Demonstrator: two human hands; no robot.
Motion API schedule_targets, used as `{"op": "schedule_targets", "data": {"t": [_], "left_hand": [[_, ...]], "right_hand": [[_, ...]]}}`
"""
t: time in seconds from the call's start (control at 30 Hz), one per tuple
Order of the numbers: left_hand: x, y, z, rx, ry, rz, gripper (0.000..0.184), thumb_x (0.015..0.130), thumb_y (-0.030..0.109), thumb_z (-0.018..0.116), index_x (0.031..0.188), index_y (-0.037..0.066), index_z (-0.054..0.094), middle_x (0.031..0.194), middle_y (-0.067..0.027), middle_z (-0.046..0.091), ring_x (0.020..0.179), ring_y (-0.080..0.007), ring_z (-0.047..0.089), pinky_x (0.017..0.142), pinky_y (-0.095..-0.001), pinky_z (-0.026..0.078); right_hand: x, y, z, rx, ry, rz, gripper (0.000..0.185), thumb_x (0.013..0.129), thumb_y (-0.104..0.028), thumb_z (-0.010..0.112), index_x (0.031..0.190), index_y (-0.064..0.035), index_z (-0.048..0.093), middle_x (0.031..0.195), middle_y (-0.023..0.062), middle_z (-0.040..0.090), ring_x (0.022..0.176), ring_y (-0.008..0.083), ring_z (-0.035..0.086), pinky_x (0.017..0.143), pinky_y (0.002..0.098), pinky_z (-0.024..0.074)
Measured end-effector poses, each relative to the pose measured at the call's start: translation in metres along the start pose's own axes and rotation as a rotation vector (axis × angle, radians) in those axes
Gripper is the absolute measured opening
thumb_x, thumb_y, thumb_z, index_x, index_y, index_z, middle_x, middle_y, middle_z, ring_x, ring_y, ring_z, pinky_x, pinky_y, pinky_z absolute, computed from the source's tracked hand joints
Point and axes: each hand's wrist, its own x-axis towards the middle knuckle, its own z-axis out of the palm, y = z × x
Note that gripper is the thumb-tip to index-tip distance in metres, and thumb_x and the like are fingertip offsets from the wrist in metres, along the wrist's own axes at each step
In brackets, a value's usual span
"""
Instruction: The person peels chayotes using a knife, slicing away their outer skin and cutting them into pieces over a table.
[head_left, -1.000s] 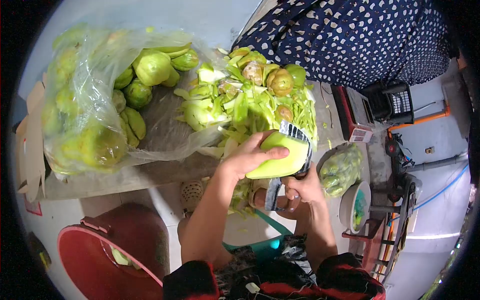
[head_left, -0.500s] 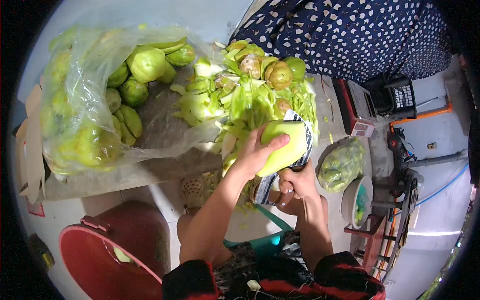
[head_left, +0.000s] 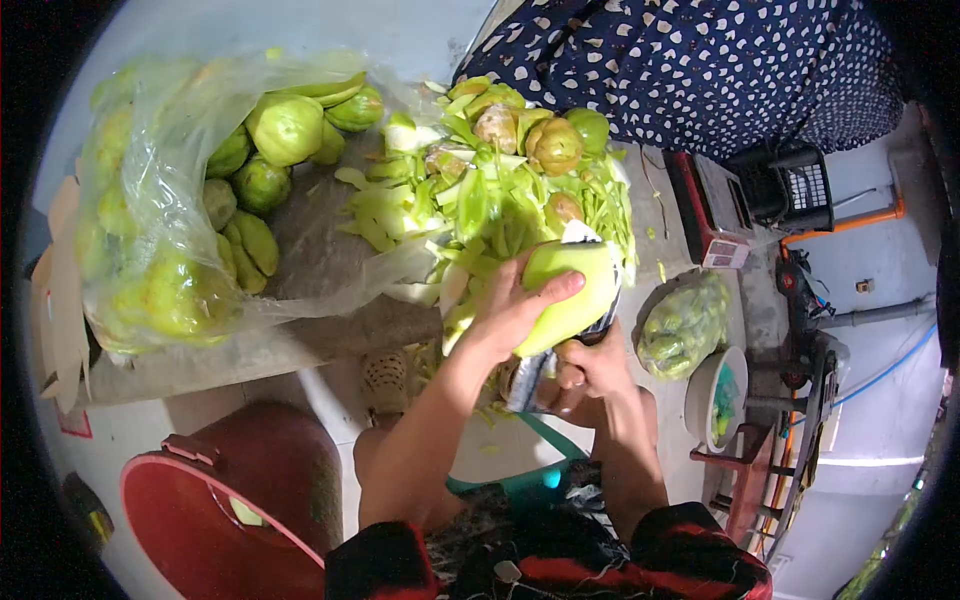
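My left hand is closed around a large pale-green peeled fruit, its thumb lying across the near face. Just below the fruit, my right hand is clenched, its fingers wrapped on a long flat black-and-white patterned tool. The tool lies behind and along the right side of the fruit; most of it is hidden, so its exact kind is unclear. Beyond both hands, a heap of green peelings covers the surface, with several browned fruits on top.
A clear plastic bag of green fruits lies at left. A red bucket stands lower left. At right are a red scale, a filled bag and a white basin. A person's dotted garment fills the upper right.
The patterned tool has shifted slightly behind the fruit, and less of it shows along the fruit's right side. My left hand keeps its hold, and the surroundings stay the same.
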Motion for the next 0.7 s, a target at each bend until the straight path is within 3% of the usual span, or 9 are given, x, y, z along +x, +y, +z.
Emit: {"op": "schedule_targets", "data": {"t": [0.07, 0.1, 0.27, 0.33, 0.4, 0.47, 0.57, 0.63, 0.7], "left_hand": [[0.000, -0.004, 0.004, -0.109, 0.079, 0.069, 0.053, 0.079, 0.029, 0.080, 0.117, -0.002, 0.059, 0.103, -0.0100, 0.067, 0.091, -0.0167, 0.064, 0.080, -0.0300, 0.053], [0.000, -0.002, 0.005, -0.095, 0.086, 0.066, 0.051, 0.080, 0.027, 0.079, 0.116, -0.002, 0.060, 0.103, -0.0098, 0.067, 0.091, -0.0165, 0.064, 0.080, -0.0299, 0.053], [-0.005, 0.005, 0.001, 0.028, 0.061, -0.012, 0.047, 0.081, 0.026, 0.078, 0.116, -0.001, 0.061, 0.102, -0.0092, 0.067, 0.089, -0.0162, 0.065, 0.078, -0.0299, 0.053], [-0.002, -0.005, 0.002, -0.012, 0.083, 0.018, 0.047, 0.081, 0.026, 0.078, 0.115, -0.001, 0.061, 0.101, -0.0091, 0.067, 0.088, -0.0162, 0.065, 0.078, -0.0301, 0.054], [-0.001, -0.009, 0.003, -0.110, 0.126, 0.062, 0.050, 0.079, 0.029, 0.080, 0.115, -0.001, 0.061, 0.100, -0.0094, 0.068, 0.087, -0.0167, 0.065, 0.076, -0.0301, 0.054], [-0.004, -0.005, 0.000, -0.102, 0.108, 0.008, 0.052, 0.078, 0.030, 0.080, 0.115, -0.001, 0.061, 0.100, -0.0095, 0.068, 0.087, -0.0167, 0.065, 0.076, -0.0303, 0.054], [-0.001, -0.004, -0.002, -0.022, 0.028, -0.004, 0.052, 0.078, 0.030, 0.080, 0.116, -0.001, 0.061, 0.100, -0.0095, 0.067, 0.087, -0.0165, 0.065, 0.076, -0.0305, 0.054], [0.004, -0.012, -0.002, -0.053, 0.123, 0.140, 0.052, 0.078, 0.029, 0.079, 0.115, -0.002, 0.060, 0.101, -0.0103, 0.067, 0.088, -0.0174, 0.065, 0.077, -0.0309, 0.054], [0.004, -0.012, -0.005, -0.057, 0.134, 0.079, 0.053, 0.078, 0.029, 0.079, 0.116, -0.003, 0.060, 0.101, -0.0107, 0.067, 0.089, -0.0178, 0.066, 0.078, -0.0309, 0.054]], "right_hand": [[0.000, 0.012, 0.008, 0.116, 0.106, -0.074, 0.040, 0.070, 0.012, 0.058, 0.108, 0.0034, 0.047, 0.062, 0.0073, 0.052, 0.037, 0.0140, 0.048, 0.034, 0.0294, 0.0415], [-0.002, 0.005, 0.008, 0.106, 0.084, -0.075, 0.032, 0.073, 0.013, 0.057, 0.103, 0.0057, 0.050, 0.061, 0.0064, 0.053, 0.039, 0.0130, 0.049, 0.035, 0.0290, 0.0406], [-0.004, -0.007, 0.001, 0.008, -0.084, 0.055, 0.031, 0.073, 0.012, 0.057, 0.102, 0.0065, 0.050, 0.062, 0.0065, 0.054, 0.039, 0.0137, 0.049, 0.036, 0.0299, 0.0420], [-0.004, 0.005, 0.016, 0.080, 0.090, -0.080, 0.030, 0.073, 0.012, 0.057, 0.102, 0.0055, 0.050, 0.062, 0.0061, 0.053, 0.039, 0.0134, 0.049, 0.036, 0.0297, 0.0417], [-0.001, 0.004, 0.008, 0.074, 0.065, -0.060, 0.031, 0.072, 0.012, 0.057, 0.102, 0.0052, 0.051, 0.061, 0.0057, 0.054, 0.040, 0.0138, 0.050, 0.036, 0.0293, 0.0418], [-0.001, -0.003, 0.001, -0.044, -0.036, 0.050, 0.047, 0.069, 0.013, 0.056, 0.113, 0.0013, 0.046, 0.059, 0.0059, 0.050, 0.038, 0.0135, 0.047, 0.034, 0.0296, 0.0393], [0.000, 0.000, 0.007, -0.048, -0.009, -0.004, 0.041, 0.069, 0.013, 0.057, 0.108, 0.0040, 0.048, 0.059, 0.0066, 0.052, 0.038, 0.0147, 0.050, 0.035, 0.0301, 0.0423], [0.003, 0.004, 0.014, -0.025, 0.052, -0.078, 0.036, 0.069, 0.012, 0.058, 0.104, 0.0066, 0.050, 0.058, 0.0076, 0.054, 0.038, 0.0163, 0.052, 0.036, 0.0302, 0.0450], [0.003, -0.003, 0.010, -0.043, -0.002, -0.038, 0.036, 0.069, 0.011, 0.058, 0.104, 0.0067, 0.050, 0.058, 0.0079, 0.054, 0.038, 0.0164, 0.052, 0.035, 0.0298, 0.0444]]}}
